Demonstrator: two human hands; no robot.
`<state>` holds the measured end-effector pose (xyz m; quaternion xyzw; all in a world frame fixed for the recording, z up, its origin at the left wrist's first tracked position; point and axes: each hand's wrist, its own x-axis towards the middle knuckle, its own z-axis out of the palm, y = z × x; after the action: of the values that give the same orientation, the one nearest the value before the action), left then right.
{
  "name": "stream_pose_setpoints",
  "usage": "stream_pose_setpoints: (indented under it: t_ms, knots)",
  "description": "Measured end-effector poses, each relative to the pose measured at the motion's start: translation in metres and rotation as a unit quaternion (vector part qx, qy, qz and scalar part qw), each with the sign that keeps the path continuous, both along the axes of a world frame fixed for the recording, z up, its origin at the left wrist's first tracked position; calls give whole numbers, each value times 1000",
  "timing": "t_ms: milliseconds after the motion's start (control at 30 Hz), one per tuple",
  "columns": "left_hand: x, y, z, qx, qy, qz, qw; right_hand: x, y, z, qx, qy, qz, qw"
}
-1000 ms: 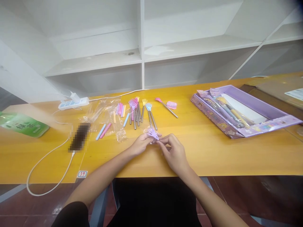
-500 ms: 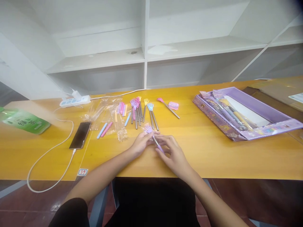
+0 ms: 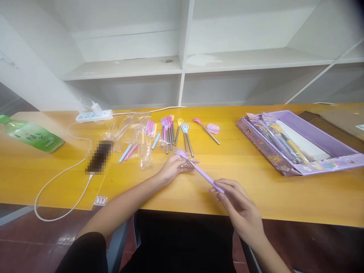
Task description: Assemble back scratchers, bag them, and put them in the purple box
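Note:
A purple back scratcher (image 3: 205,176) with a hand-shaped head lies slantwise between my hands. My right hand (image 3: 241,208) pinches the end of its purple handle. My left hand (image 3: 174,168) is near the head, fingers apart and stretched out, with clear plastic film beside the palm. Beyond the hands lie several scratchers with metal rods: pink and purple heads (image 3: 166,123), a yellow one (image 3: 179,122) and blue ones (image 3: 184,129). A pink scratcher (image 3: 207,131) lies apart, next to a pink card (image 3: 213,128). Pink, yellow and blue handle sleeves (image 3: 131,152) are at the left.
Clear plastic wrappers (image 3: 146,155) lie around the sleeves. A purple display box (image 3: 298,117) with wrapped scratchers is at the right, before a cardboard box (image 3: 338,115). On the left are a phone (image 3: 99,157) on a white cable, a green bottle (image 3: 34,134) and a power strip (image 3: 95,116).
My right hand has moved right and toward me with the handle end, and more of the purple handle shows. My left hand's fingers have spread away from the scratcher's head.

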<state>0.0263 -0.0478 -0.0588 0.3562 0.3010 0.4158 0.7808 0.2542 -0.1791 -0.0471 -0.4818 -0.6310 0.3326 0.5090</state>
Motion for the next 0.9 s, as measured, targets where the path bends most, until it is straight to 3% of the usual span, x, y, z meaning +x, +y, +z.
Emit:
stream_pose_setpoints:
  t_ms: [267, 400, 600, 733, 900]
  knots:
    - [8, -14, -4, -3, 14, -89, 996, 2, 0, -8, 29, -36, -14, 999]
    - [13, -22, -12, 7, 26, -128, 991, -4, 9, 3, 89, -107, -26, 990]
    - [15, -24, -15, -12, 43, -109, 993, -23, 28, 26, 141, -153, -22, 978]
    - [12, -21, -11, -12, 31, -86, 996, -27, 32, 26, 143, -192, -22, 971]
    - [13, -22, -9, 4, 10, -113, 994, -16, 26, 23, 127, -197, -23, 972]
